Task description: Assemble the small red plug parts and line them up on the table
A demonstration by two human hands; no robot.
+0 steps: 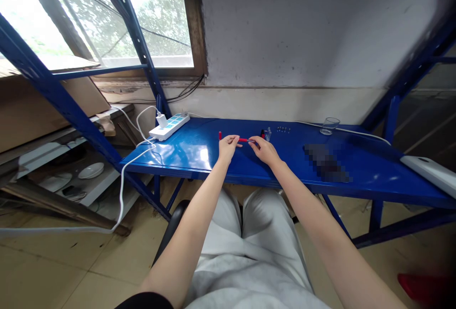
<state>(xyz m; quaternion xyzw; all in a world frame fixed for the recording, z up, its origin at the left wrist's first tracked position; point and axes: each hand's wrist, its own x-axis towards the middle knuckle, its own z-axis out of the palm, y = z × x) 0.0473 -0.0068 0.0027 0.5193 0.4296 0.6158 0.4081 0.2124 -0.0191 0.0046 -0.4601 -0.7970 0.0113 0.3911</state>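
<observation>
Both my hands reach out over a blue metal shelf (199,157). My left hand (228,146) pinches one end of a thin red stick-like object (243,140), and my right hand (262,149) pinches its other end. The object is held level just above the shelf. Another short red piece (220,135) lies just left of my left hand. A small dark and clear item (265,133) sits right behind my right hand, with a row of tiny dark dots (283,129) beside it.
A white power strip (169,126) with a plug and white cable lies at the shelf's left end. A small clear glass (329,125) stands at the back right. A blurred dark patch (326,162) and a white flat object (429,171) lie on the right. Blue rack posts frame both sides.
</observation>
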